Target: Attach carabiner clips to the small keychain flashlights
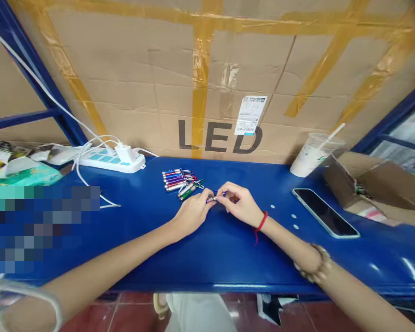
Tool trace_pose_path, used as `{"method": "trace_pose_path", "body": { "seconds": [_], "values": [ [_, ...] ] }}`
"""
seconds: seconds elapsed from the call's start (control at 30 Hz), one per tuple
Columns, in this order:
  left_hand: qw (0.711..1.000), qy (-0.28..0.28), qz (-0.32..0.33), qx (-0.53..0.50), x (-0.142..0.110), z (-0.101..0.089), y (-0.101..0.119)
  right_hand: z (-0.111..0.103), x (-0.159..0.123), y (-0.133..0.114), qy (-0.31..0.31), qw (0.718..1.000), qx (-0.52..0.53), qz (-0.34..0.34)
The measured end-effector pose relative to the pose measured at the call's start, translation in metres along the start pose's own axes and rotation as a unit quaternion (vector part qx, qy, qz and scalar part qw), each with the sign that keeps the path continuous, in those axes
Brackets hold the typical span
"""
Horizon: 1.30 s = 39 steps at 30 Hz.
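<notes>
Over the middle of the blue table, my left hand point(192, 213) and my right hand point(241, 203) meet at a small keychain flashlight point(211, 199). My left fingers are closed around its body, while the thumb and forefinger of my right hand pinch its silvery end. Fingers cover much of it, so its full shape is hidden. Just beyond my left hand lies a row of similar keychain flashlights point(174, 178) in blue, red, purple and silver, with clips on their ends. A green one point(186, 192) is the nearest of the group.
A power strip point(105, 159) with plugged-in white cables stands at the back left. To the right are a phone point(325, 212), a plastic cup with a straw point(307, 157), an open carton point(373, 180) and small white discs point(293, 216). A large cardboard box point(152, 83) backs the table.
</notes>
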State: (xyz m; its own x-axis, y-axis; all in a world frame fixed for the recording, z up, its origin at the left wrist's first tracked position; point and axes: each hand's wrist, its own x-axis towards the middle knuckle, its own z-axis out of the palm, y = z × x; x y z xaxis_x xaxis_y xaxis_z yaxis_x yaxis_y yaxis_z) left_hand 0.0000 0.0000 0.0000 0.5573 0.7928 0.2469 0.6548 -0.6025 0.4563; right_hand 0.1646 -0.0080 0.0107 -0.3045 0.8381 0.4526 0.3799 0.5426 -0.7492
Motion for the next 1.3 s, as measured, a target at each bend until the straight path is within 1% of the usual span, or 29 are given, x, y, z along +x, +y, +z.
{"method": "trace_pose_path", "body": {
  "seconds": [0.13,0.23,0.3,0.43,0.5,0.67,0.8,0.97,1.07,1.13,1.2,1.3],
  "values": [
    [0.999,-0.003,0.0,-0.033,-0.005,-0.001,0.005,0.002,-0.002,-0.004,0.003,1.0,-0.007,-0.021],
    [0.998,0.028,-0.011,-0.063,-0.008,-0.002,0.007,-0.001,-0.003,-0.006,0.027,0.999,-0.002,-0.025],
    [0.996,0.038,-0.007,-0.075,-0.008,-0.002,0.007,-0.004,-0.003,-0.006,0.032,0.999,-0.006,-0.024],
    [0.991,0.05,0.022,-0.121,-0.006,-0.003,0.003,-0.01,-0.002,-0.006,0.003,0.998,-0.05,-0.043],
    [0.987,0.067,0.035,-0.141,-0.005,-0.002,0.002,-0.011,-0.001,-0.005,0.002,0.997,-0.065,-0.048],
    [0.979,0.08,0.06,-0.179,-0.005,-0.004,0.0,-0.011,-0.001,-0.003,0.014,0.999,-0.049,-0.013],
    [0.977,0.085,0.086,-0.175,-0.007,-0.004,-0.004,-0.009,-0.002,-0.003,0.009,1.0,-0.017,0.001],
    [0.983,0.056,0.118,-0.131,-0.009,-0.002,-0.006,-0.015,-0.002,-0.001,-0.053,0.997,0.021,0.054],
    [0.986,0.041,0.119,-0.113,-0.01,-0.001,-0.006,-0.019,-0.003,0.0,-0.055,0.996,0.02,0.073],
    [0.986,0.035,0.12,-0.112,-0.011,-0.002,-0.006,-0.02,-0.004,-0.002,-0.04,0.997,-0.002,0.059],
    [0.986,0.029,0.118,-0.111,-0.011,-0.002,-0.006,-0.019,-0.004,-0.004,-0.025,0.999,-0.039,0.018],
    [0.988,0.017,0.112,-0.109,-0.011,-0.002,-0.006,-0.017,-0.006,-0.008,-0.022,0.995,-0.085,-0.043]
  ]
}}
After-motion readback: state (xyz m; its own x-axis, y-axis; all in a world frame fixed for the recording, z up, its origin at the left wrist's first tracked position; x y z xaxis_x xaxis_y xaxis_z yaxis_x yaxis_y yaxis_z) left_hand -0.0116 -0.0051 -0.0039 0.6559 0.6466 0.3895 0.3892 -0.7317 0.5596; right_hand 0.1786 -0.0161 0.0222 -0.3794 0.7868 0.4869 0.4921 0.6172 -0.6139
